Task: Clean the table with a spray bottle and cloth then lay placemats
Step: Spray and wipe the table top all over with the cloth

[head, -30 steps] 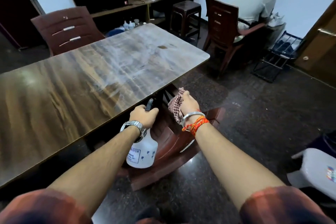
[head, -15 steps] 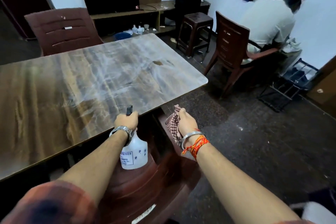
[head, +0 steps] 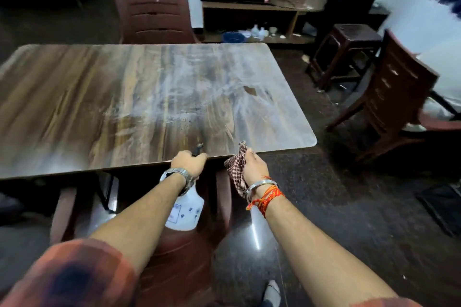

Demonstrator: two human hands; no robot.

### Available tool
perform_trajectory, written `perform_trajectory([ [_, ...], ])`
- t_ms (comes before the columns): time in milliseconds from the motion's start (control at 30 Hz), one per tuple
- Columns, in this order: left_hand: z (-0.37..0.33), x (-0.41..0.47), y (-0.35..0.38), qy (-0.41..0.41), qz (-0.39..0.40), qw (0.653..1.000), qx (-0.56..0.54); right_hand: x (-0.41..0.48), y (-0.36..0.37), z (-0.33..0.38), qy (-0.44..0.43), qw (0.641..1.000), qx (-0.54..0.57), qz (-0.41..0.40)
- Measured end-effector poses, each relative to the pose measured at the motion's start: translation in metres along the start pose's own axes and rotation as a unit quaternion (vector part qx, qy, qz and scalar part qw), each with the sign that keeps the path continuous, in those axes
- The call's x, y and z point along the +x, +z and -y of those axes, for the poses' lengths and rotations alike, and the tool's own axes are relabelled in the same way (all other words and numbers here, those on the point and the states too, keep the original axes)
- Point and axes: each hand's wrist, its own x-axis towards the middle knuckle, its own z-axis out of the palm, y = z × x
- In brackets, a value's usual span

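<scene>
Where left hand point(head: 189, 161) grips, it half hides spray bottle point(head: 186, 209)

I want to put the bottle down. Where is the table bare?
The table is bare throughout, from the near edge by the left hand and cloth to the far chair. It is crowded only below that edge, where the near chair sits under the spray bottle.

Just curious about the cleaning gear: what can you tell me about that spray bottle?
The spray bottle is white, plastic-looking, with a rounded body, a blue-printed label and a dark nozzle on top. The left hand grips its neck and holds it roughly upright at the near edge of the table, its body hanging below the tabletop.
</scene>
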Motion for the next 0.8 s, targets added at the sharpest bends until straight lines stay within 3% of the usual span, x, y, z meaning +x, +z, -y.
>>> perform_trajectory([
  [133,-0.029,-0.023,0.040,-0.014,-0.034,0.999,0.030,0.034,-0.043,0.008,-0.032,0.997,-0.048,0.056],
  [267,-0.049,-0.038,0.062,-0.049,-0.072,0.996,-0.007,0.070,-0.063,0.007,-0.045,0.996,-0.029,0.070],
  [500,-0.049,-0.022,0.066,-0.123,-0.102,0.983,-0.086,0.114,-0.031,-0.006,-0.129,0.986,-0.025,0.102],
  [600,-0.045,-0.007,0.056,-0.134,-0.124,0.978,-0.098,0.125,-0.024,0.003,-0.198,0.972,-0.094,0.085],
  [700,-0.038,0.008,0.044,-0.154,-0.141,0.972,-0.107,0.147,-0.018,0.001,-0.329,0.912,-0.204,0.134],
  [800,-0.027,0.022,0.033,-0.170,-0.165,0.964,-0.123,0.186,-0.005,-0.018,-0.342,0.802,-0.439,0.217],
])
